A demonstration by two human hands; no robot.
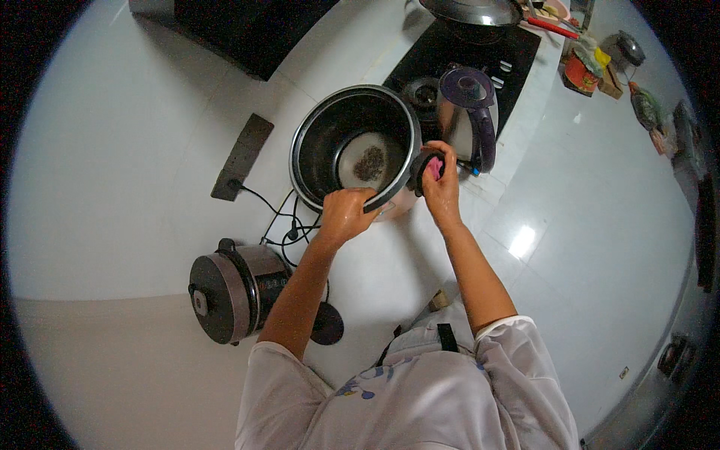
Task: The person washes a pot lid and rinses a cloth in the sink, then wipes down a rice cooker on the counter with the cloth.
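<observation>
My left hand (347, 215) grips the near rim of a large round cooker (299, 185) with a dark interior, tilted so that its inside shows. A dark patch lies on the pale round area at its bottom. At the cooker's right side, my right hand (442, 183) holds a black and pink thing (434, 167), perhaps a scrubbing pad; its exact kind is unclear. The pad is against or very close to the outer wall. An electric kettle (467, 107) with a purple lid and handle stands just beyond my right hand.
A lidded electric pressure cooker (225, 298) stands at the left, near black cables (292, 232) and a power strip (242, 157). Behind the kettle is a black glass hob (517, 50) with a lidded pan (478, 11). A dark round disc (327, 324) lies near my left forearm.
</observation>
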